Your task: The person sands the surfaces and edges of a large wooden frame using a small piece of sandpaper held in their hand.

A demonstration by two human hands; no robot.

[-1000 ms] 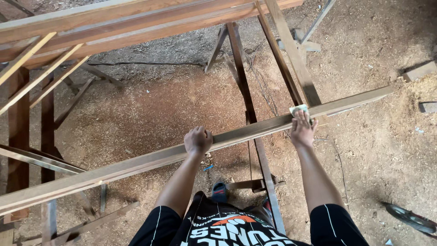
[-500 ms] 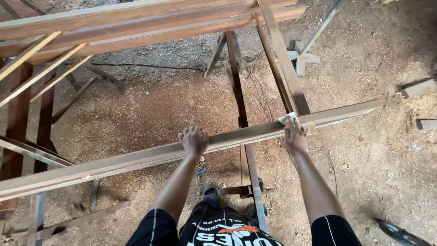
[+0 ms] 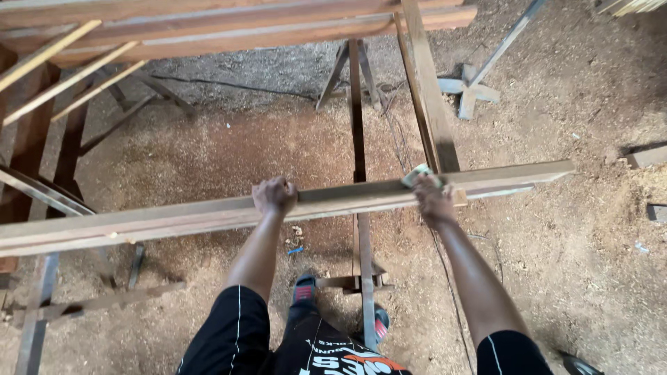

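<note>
Two hands are on one long wooden plank (image 3: 208,219), which lies nearly level across the view, its left end running out of sight and its right end hanging free over the sawdust-covered floor (image 3: 556,264). The left hand (image 3: 274,196) sits on the plank near its middle with the fingers curled shut over the top edge, gripping the wood. The right hand (image 3: 432,200) lies further right, pressing a small greenish pad (image 3: 417,175), seemingly a piece of sandpaper, against the plank's top face; its fingers are bent down over the pad, but how tightly they hold it cannot be told. The plank appears to rest on a narrow trestle (image 3: 358,208) that passes under it between the two hands, and a slanted beam (image 3: 431,104) meets it just beside the right hand. Judging from this, the main risk is the plank tipping or sliding: heavy pressure on the free right end could lever it off the narrow support. Splinters along the rough edge could catch bare fingers. Loose sawdust underfoot near the sandalled feet (image 3: 306,288) could give way during a hard push, and a thin cable (image 3: 445,278) trailing on the floor by the right leg could snag a foot.
</note>
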